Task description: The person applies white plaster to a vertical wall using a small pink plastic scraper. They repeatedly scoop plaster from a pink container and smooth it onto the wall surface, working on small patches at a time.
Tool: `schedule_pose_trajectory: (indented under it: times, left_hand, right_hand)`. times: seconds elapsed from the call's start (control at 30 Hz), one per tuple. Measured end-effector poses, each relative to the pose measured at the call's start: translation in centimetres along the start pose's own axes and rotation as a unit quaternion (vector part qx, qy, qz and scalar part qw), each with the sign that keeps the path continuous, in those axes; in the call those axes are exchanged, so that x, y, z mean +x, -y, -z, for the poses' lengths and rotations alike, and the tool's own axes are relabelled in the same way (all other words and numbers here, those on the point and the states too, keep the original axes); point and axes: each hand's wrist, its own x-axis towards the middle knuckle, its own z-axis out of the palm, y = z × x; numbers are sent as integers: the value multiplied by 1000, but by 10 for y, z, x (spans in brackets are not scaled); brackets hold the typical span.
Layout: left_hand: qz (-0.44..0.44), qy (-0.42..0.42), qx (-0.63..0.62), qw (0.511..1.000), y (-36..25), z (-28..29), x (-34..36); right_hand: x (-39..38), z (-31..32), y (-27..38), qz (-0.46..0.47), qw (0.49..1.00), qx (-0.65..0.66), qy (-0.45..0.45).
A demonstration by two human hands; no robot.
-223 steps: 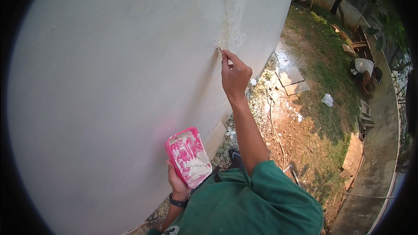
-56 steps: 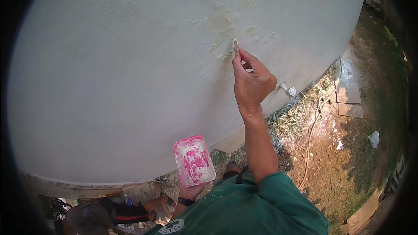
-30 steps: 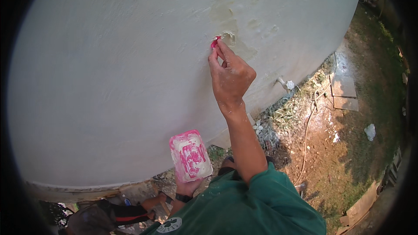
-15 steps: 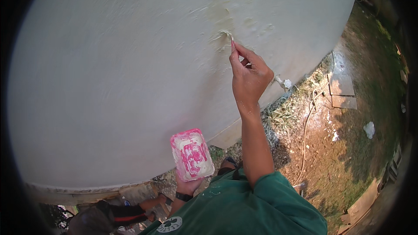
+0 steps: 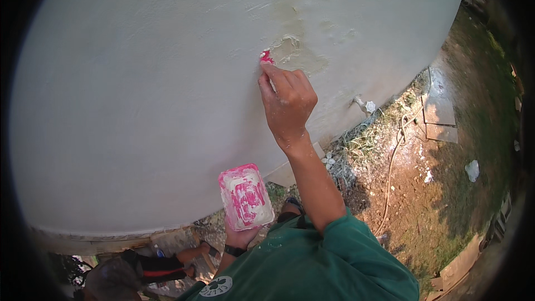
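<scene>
Two bare hands are at work beside a large pale wall [image 5: 128, 106] that fills the upper left and centre of the frame. The right hand [image 5: 287, 97], just above the centre, pinches a small pink scraper [image 5: 267, 57] between thumb and fingertips, with the other fingers curled in. White paste clings to the scraper, which sits at the wall's surface in the upper middle of the frame, just left of a raised smear of paste [image 5: 290, 45]. Whether its edge presses on the wall is hard to tell.

The left hand [image 5: 241, 237], at lower centre, supports a pink tray [image 5: 221, 183] from beneath; its fingers are hidden, so I cannot tell if they are spread or curled. White paste coats the tray's inside in streaks. A dark band [image 5: 234, 251] circles the left wrist.

A white tap [image 5: 365, 106] juts from the wall right of centre. Further right, a hose [image 5: 388, 184] lies on bare soil below flat slabs [image 5: 438, 110]. Another person [image 5: 114, 278] is partly visible at lower left.
</scene>
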Motion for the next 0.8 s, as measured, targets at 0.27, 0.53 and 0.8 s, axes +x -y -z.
schedule_pose_trajectory:
  times: [0.27,0.53,0.8]
  left_hand:
    - [-65,9,127,990,-6,-12,15]
    - [32,78,-328,941,-10,-31,42]
    - [10,76,-287,955,-11,-42,40]
  right_hand:
    - [-3,60,-12,-270,939,179,118]
    - [28,63,-33,-283,947,140,64]
    - [31,53,-35,-256,957,126,59]
